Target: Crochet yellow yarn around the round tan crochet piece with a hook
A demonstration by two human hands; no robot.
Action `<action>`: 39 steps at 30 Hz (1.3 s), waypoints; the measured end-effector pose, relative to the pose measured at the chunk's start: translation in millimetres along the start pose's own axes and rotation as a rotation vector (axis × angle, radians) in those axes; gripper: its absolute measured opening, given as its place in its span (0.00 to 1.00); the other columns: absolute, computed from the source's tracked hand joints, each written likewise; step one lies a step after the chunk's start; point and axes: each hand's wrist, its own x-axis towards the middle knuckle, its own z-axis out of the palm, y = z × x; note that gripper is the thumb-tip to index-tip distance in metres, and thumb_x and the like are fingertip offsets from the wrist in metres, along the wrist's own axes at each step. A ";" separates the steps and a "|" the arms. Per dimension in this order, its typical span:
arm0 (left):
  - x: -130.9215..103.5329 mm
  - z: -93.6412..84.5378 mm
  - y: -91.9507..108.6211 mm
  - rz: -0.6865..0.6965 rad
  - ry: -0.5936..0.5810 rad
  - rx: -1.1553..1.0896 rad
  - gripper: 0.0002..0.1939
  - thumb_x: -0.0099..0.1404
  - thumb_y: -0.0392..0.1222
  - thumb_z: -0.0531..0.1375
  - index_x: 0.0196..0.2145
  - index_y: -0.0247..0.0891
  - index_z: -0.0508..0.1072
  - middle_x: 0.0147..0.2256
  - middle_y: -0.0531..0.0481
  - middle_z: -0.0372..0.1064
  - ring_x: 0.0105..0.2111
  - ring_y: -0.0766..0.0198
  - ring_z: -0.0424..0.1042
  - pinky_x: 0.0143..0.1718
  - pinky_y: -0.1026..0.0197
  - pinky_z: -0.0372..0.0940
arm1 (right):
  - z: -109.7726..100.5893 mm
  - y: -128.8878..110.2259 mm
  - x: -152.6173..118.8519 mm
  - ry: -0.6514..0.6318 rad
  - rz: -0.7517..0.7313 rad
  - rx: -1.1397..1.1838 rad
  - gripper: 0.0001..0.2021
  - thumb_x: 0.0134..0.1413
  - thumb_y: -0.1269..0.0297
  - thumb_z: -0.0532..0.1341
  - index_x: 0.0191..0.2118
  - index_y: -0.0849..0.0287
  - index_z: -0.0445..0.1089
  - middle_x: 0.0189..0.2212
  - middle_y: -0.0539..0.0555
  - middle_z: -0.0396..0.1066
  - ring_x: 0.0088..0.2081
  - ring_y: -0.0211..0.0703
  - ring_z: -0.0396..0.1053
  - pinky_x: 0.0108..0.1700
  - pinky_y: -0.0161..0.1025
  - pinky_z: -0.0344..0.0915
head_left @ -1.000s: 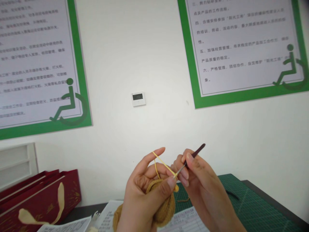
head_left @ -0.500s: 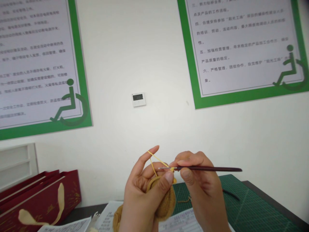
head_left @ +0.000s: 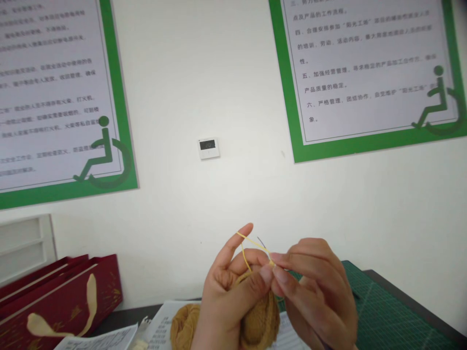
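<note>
Pinching a slim hook point(head_left: 261, 241) with thumb and fingertips: right hand point(head_left: 321, 291). Only its thin, metallic-looking tip shows clearly, beside the taut yellow yarn point(head_left: 251, 241); grip end mostly hidden. Left hand point(head_left: 228, 294): index raised with yarn looped over it, thumb clamping the small yellow stitches and the rounded brown knitted piece point(head_left: 260, 321), ribbed, soft-looking, under the palm. Work sits up front, fingertips nearly meeting. Below: fuzzy brown bundle point(head_left: 184, 325), printed paper point(head_left: 160, 323), flat green gridded mat point(head_left: 383, 311).
</note>
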 end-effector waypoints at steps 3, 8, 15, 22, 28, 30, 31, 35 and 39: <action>5.1 -4.2 0.6 -0.147 -0.088 -0.039 0.32 0.44 0.32 0.79 0.50 0.39 0.83 0.26 0.51 0.77 0.23 0.70 0.75 0.29 0.70 0.66 | 5.2 0.5 -2.6 0.054 0.230 0.286 0.09 0.65 0.68 0.62 0.45 0.46 0.76 0.35 0.53 0.75 0.35 0.46 0.71 0.34 0.47 0.69; 7.5 -8.7 8.2 -0.131 -0.153 -0.038 0.31 0.47 0.31 0.78 0.50 0.42 0.83 0.23 0.54 0.72 0.22 0.72 0.71 0.26 0.71 0.63 | 10.8 -4.6 5.8 0.151 0.543 0.672 0.04 0.69 0.60 0.60 0.41 0.51 0.71 0.28 0.49 0.66 0.31 0.43 0.67 0.33 0.42 0.64; -0.2 -6.0 14.4 -0.095 -0.128 0.026 0.27 0.47 0.31 0.76 0.48 0.40 0.83 0.25 0.51 0.74 0.23 0.70 0.71 0.27 0.70 0.64 | 6.7 -6.2 16.2 0.073 0.916 0.999 0.13 0.71 0.57 0.55 0.34 0.54 0.66 0.22 0.46 0.60 0.24 0.37 0.57 0.29 0.36 0.59; -3.8 4.8 7.8 0.112 0.080 0.189 0.25 0.47 0.34 0.78 0.45 0.41 0.84 0.29 0.49 0.78 0.29 0.66 0.74 0.33 0.67 0.68 | 10.0 -3.7 7.0 -0.069 0.769 0.838 0.02 0.67 0.62 0.62 0.41 0.52 0.72 0.37 0.50 0.73 0.40 0.39 0.71 0.43 0.37 0.69; -3.5 6.2 9.1 0.196 0.132 0.233 0.22 0.47 0.33 0.78 0.42 0.39 0.84 0.26 0.51 0.76 0.24 0.70 0.69 0.25 0.71 0.62 | 6.7 1.1 4.8 0.038 0.739 0.767 0.03 0.69 0.63 0.60 0.42 0.51 0.72 0.34 0.50 0.75 0.38 0.40 0.72 0.41 0.37 0.70; -3.4 5.3 9.9 0.195 0.118 0.235 0.21 0.48 0.34 0.78 0.41 0.39 0.85 0.26 0.50 0.76 0.24 0.71 0.69 0.25 0.71 0.61 | 6.7 2.3 6.5 0.042 0.756 0.782 0.04 0.69 0.62 0.60 0.41 0.51 0.72 0.34 0.50 0.76 0.36 0.40 0.72 0.40 0.37 0.70; -3.4 4.9 10.2 0.193 0.109 0.234 0.21 0.48 0.34 0.78 0.41 0.39 0.85 0.26 0.50 0.76 0.24 0.71 0.69 0.25 0.72 0.61 | 6.6 2.5 7.5 0.041 0.765 0.792 0.04 0.69 0.61 0.61 0.41 0.51 0.72 0.34 0.50 0.76 0.36 0.40 0.72 0.40 0.38 0.70; -3.2 3.9 10.9 0.182 0.089 0.226 0.20 0.48 0.33 0.78 0.41 0.39 0.85 0.25 0.51 0.76 0.23 0.71 0.68 0.25 0.72 0.60 | 5.1 1.6 12.2 0.044 0.772 0.841 0.05 0.69 0.59 0.61 0.40 0.51 0.71 0.32 0.49 0.77 0.35 0.39 0.73 0.39 0.37 0.70; -2.6 3.7 10.8 0.182 0.074 0.218 0.20 0.49 0.33 0.78 0.41 0.39 0.85 0.24 0.51 0.76 0.22 0.72 0.67 0.24 0.72 0.58 | 0.6 4.0 15.1 0.005 0.734 0.840 0.05 0.70 0.58 0.59 0.41 0.51 0.69 0.32 0.48 0.78 0.35 0.38 0.74 0.40 0.37 0.70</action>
